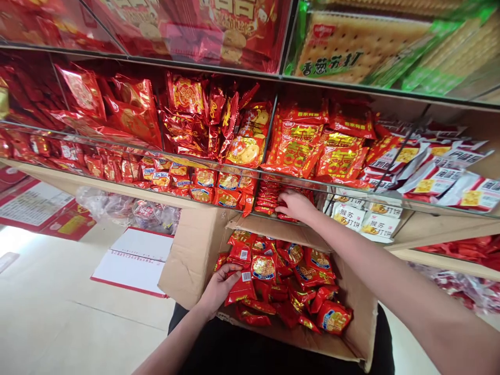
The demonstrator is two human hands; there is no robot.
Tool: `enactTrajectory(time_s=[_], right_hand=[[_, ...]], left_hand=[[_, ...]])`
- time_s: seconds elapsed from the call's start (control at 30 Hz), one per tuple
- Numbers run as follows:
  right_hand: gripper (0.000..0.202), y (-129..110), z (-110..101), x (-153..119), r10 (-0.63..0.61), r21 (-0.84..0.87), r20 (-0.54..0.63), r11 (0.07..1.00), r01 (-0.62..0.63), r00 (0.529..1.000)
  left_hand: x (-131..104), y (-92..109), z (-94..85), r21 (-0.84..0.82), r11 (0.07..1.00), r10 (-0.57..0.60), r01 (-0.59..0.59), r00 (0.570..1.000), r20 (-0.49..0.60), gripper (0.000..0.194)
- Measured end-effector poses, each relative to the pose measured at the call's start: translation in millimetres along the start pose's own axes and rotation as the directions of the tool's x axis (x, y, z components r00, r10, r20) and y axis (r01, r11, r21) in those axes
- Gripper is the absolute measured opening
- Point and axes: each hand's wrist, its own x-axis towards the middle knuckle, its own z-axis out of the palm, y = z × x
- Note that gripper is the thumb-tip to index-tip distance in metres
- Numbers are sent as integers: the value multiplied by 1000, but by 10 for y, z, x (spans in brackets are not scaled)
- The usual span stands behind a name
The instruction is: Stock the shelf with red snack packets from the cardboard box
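An open cardboard box (191,255) rests on my lap, holding a heap of red snack packets (263,268) with gold and blue labels. At the box's left side, my left hand (219,286) pinches a red snack packet (239,291) between thumb and fingers. My right hand (295,205) reaches over the box's far flap into a low shelf compartment. Its fingers are bent around a red snack packet at the edge of a stack of red packets (267,195); the fingertips are partly hidden among them.
Clear dividers split the shelf (441,234) into compartments. White cracker packets (363,216) lie right of my right hand, and small red packets (228,182) to its left. Larger biscuit packs (351,47) stand above. A white, red-edged carton (133,260) lies on the floor (78,302).
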Motion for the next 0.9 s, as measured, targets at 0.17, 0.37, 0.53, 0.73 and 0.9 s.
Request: enactTrajectory(time_s=[0.17, 0.37, 0.53, 0.73, 0.9], right_hand=[[68, 152, 219, -227, 154, 29, 141, 987, -159, 978], [75, 266, 385, -147, 246, 33, 194, 966, -257, 950], [83, 237, 341, -77, 254, 27, 259, 962, -270, 932], [86, 34, 349, -18, 182, 149, 250, 963, -223, 951], [89, 4, 223, -69, 165, 266, 187, 940, -212, 968]], left_hand=[[-14, 30, 18, -25, 999, -46, 47, 999, 13, 36], [2, 23, 23, -40, 997, -61, 62, 998, 13, 37], [1, 20, 29, -43, 997, -62, 62, 998, 4, 36], [1, 19, 35, -38, 998, -51, 51, 999, 3, 34], [-6, 27, 32, -18, 1000, -19, 20, 1000, 8, 32]])
